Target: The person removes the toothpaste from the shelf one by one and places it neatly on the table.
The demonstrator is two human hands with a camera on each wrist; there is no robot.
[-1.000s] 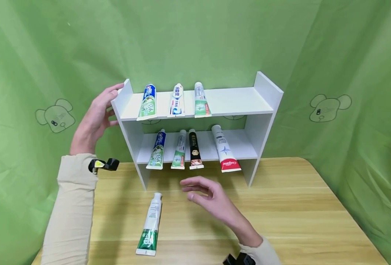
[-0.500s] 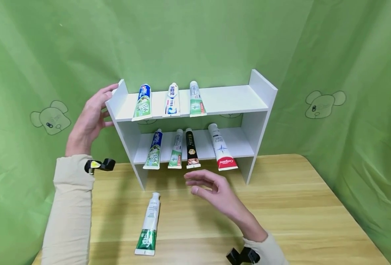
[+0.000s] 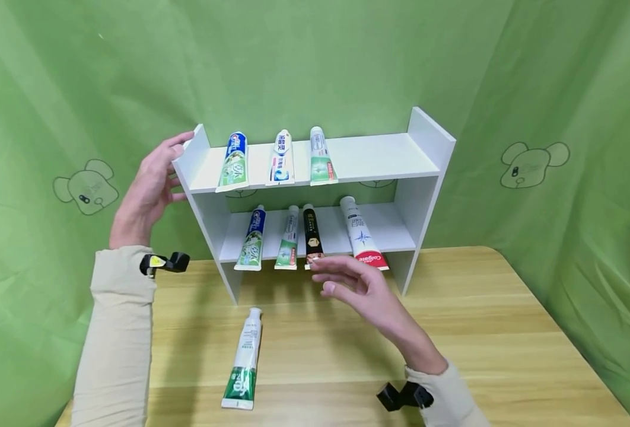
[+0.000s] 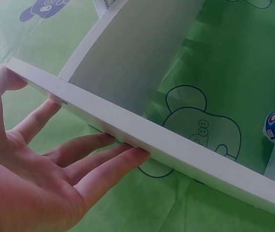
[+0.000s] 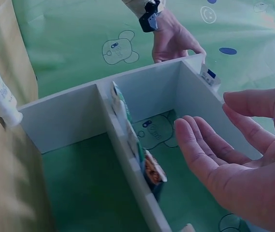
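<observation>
Right hand (image 3: pixel 365 290): fingers relaxed and spread, gently curved, palm turned toward the left; holds nothing. It hovers over the wooden table (image 3: pixel 480 332), just in front of the lower shelf's front edge. Fingertips are nearest the crimped end of the black tube (image 3: pixel 312 237), which pokes out just beyond them; whether they touch it cannot be told. The right wrist view shows the same open palm (image 5: pixel 243 164) with the shelf unit (image 5: pixel 142 145) ahead of it.

Just to the right of the fingers, partly behind the hand: the white tube with a red end (image 3: pixel 362 236), lying slanted on the lower shelf. Further left of the fingertips on that shelf: a white-and-green tube (image 3: pixel 288 240), then a blue-and-green tube (image 3: pixel 253 240).

Above the hand, top shelf: three tubes side by side toward the left end (image 3: pixel 277 157).

Nearer the person and left of the hand, well apart from it: a white tube with a green end (image 3: pixel 244 359), lying flat on the table.

Left hand (image 3: pixel 146 193): fingers straight, pressed flat against the outer face of the left side panel of the white shelf unit (image 3: pixel 427 148), thumb at its top edge. The left wrist view confirms fingertips (image 4: pixel 127 157) lying along the panel (image 4: pixel 176 150); nothing gripped.

Green cloth backdrop (image 3: pixel 347 53) behind everything.
</observation>
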